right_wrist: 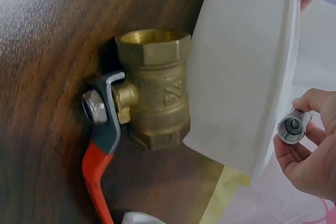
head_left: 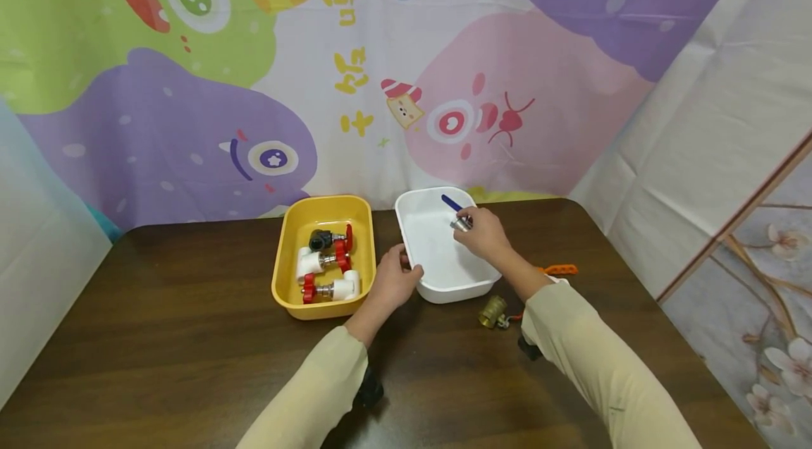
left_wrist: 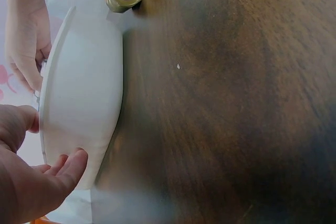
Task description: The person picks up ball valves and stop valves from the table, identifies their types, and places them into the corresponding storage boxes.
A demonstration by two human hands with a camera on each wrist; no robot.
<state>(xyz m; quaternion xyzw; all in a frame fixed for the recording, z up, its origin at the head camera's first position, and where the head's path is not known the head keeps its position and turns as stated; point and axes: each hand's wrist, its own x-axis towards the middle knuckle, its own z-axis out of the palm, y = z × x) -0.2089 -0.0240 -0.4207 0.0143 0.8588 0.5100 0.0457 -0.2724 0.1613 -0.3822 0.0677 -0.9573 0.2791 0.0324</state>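
My right hand (head_left: 485, 234) pinches a small silver ball valve (head_left: 461, 223) with a blue lever over the white tray (head_left: 457, 292). Its threaded end faces the camera in the right wrist view, held by the thumb and fingers (right_wrist: 291, 153). At the tray's near left corner, my left hand (head_left: 395, 280) has its thumb at the rim and fingers against the outer wall, as the left wrist view shows. A brass ball valve (right_wrist: 157, 87) with an orange-red lever lies on the table, just outside the tray's near right side.
Left of the white tray stands a yellow tray (head_left: 277, 280) holding white valves and a black one, all with red handles. An orange lever (head_left: 561, 269) shows beyond my right forearm. A printed cloth (head_left: 355, 174) hangs behind the brown table (head_left: 190, 350).
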